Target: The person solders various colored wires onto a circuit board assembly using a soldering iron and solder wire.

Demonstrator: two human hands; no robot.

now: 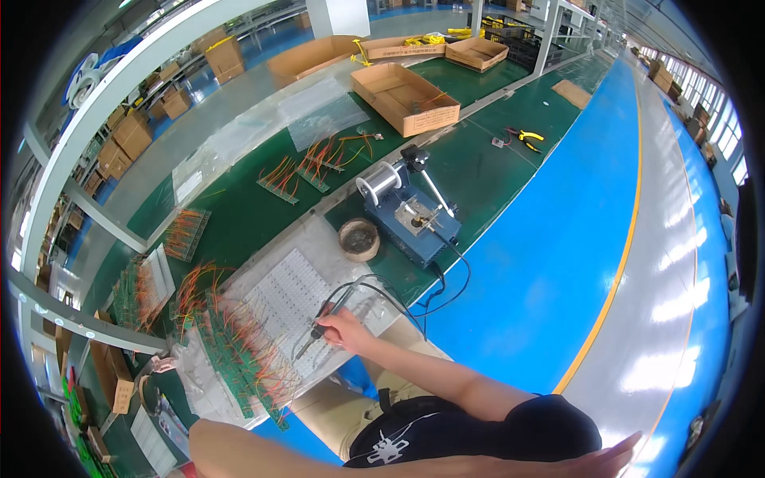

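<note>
Matt green surface (478, 159), glossy blue floor (542, 263)
Far cardboard boxes (406, 97) look rough; the wire spool (378, 182) shines metallic; clear plastic sheet (323, 115) glints.

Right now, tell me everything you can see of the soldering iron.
The soldering iron is a slim dark wand with a thin metal tip. The right hand grips it like a pen, tilted, tip pointing down-left onto the white panel of circuit boards. A black cable loops from its upper end toward the blue soldering station.
</note>
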